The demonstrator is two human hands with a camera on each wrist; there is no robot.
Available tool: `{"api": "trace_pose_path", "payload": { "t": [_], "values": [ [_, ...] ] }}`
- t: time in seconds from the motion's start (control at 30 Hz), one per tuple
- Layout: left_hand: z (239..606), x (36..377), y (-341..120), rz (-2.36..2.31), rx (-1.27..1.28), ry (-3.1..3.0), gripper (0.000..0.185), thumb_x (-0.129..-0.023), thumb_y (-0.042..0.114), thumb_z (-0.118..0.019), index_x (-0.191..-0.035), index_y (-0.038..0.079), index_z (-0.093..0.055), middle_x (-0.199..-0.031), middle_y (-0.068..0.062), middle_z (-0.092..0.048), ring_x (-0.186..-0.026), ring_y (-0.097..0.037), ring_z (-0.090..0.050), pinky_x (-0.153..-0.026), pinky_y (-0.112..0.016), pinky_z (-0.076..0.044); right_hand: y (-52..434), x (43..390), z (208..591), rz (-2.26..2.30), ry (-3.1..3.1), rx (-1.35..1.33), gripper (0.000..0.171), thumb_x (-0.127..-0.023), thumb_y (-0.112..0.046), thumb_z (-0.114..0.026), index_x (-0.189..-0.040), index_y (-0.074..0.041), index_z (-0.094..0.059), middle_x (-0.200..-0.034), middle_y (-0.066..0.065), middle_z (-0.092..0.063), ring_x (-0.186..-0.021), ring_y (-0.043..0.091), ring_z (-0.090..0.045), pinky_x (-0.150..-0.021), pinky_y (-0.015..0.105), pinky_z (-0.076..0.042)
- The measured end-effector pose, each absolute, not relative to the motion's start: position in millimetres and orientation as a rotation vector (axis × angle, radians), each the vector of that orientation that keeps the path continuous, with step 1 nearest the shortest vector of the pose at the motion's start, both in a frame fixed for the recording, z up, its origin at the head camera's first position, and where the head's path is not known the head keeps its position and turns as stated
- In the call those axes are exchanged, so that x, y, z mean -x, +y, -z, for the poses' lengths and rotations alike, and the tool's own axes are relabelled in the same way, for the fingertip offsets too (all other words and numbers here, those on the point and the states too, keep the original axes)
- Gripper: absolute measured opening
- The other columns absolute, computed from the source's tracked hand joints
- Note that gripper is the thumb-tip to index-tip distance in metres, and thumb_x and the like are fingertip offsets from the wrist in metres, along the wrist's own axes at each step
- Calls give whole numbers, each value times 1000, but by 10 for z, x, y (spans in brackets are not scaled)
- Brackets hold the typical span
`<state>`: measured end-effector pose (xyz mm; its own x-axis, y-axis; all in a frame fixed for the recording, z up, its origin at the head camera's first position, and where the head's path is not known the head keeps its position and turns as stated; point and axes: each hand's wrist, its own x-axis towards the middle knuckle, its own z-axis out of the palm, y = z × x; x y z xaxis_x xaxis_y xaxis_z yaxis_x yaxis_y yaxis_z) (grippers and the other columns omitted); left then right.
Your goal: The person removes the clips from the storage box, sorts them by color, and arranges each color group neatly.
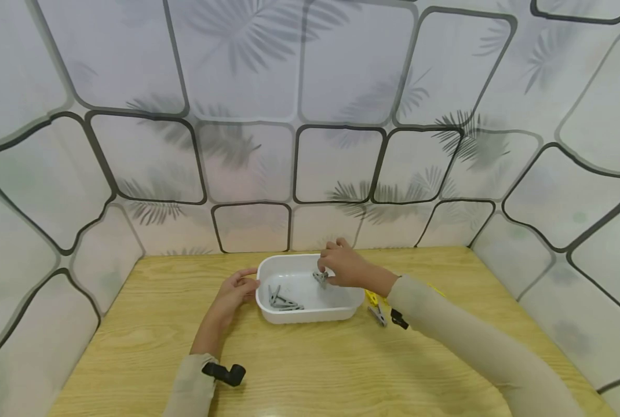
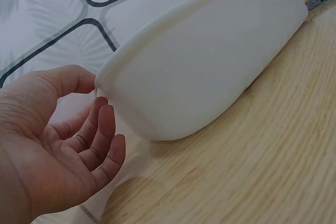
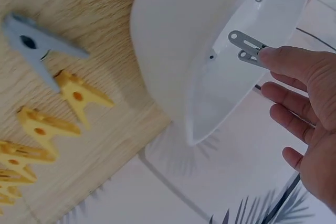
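Note:
A white plastic basin (image 1: 310, 315) stands on the table. At its left end my left hand (image 1: 235, 294) pinches the rim; the left wrist view shows the thumb and fingers of this hand (image 2: 68, 135) meeting at the basin's edge (image 2: 184, 66). Over the right part of the basin, my right hand (image 1: 349, 266) holds a grey clothespin (image 1: 320, 278). Seen from the right wrist, the clothespin (image 3: 245, 44) is pinched by the thumb, its handle ends pointing away from the hand (image 3: 310, 93). Several grey clothespins (image 1: 285, 303) lie inside the basin on the left.
Right of the basin, a grey clothespin (image 1: 378, 316) lies on the wooden table (image 1: 310, 370). Beside it, yellow clothespins (image 3: 44, 128) form a row, partly hidden by my right arm in the head view. A patterned wall (image 1: 252, 229) borders the table at the back.

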<state>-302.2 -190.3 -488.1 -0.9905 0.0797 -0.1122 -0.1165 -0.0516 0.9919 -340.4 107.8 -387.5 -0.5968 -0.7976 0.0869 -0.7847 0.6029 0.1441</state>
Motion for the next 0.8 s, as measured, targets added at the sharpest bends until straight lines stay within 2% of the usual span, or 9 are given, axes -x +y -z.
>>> {"api": "trace_pose_path", "payload": {
  "t": [0.27, 0.53, 0.8],
  "values": [
    [4878, 3013, -1876, -2197, 41, 2066, 47, -100, 6, -62, -143, -4, -49, -95, 0, -69, -80, -8, -65, -73, -22, -56, 1483, 3352, 3884, 45, -2623, -1216, 20, -82, -21, -87, -89, -17, -68, -96, 0, -68, -94, 22, -52, -88, 51, -38],
    [4861, 3014, -1898, -2188, 29, 2071, 48, -100, 7, -61, -145, -3, -47, -98, -1, -69, -83, -9, -66, -75, -21, -56, 1924, 3192, 3835, -103, -2546, -1046, 20, -80, -16, -87, -93, -14, -72, -97, 3, -70, -95, 25, -57, -92, 57, -41],
    [4848, 3005, -1891, -2173, 37, 2075, 48, -101, 8, -61, -146, -4, -46, -100, -2, -69, -85, -8, -64, -77, -21, -55, 2360, 3023, 3915, -172, -2544, -863, 21, -78, -18, -88, -91, -13, -72, -94, 4, -71, -93, 27, -57, -88, 59, -39]
  ]
}}
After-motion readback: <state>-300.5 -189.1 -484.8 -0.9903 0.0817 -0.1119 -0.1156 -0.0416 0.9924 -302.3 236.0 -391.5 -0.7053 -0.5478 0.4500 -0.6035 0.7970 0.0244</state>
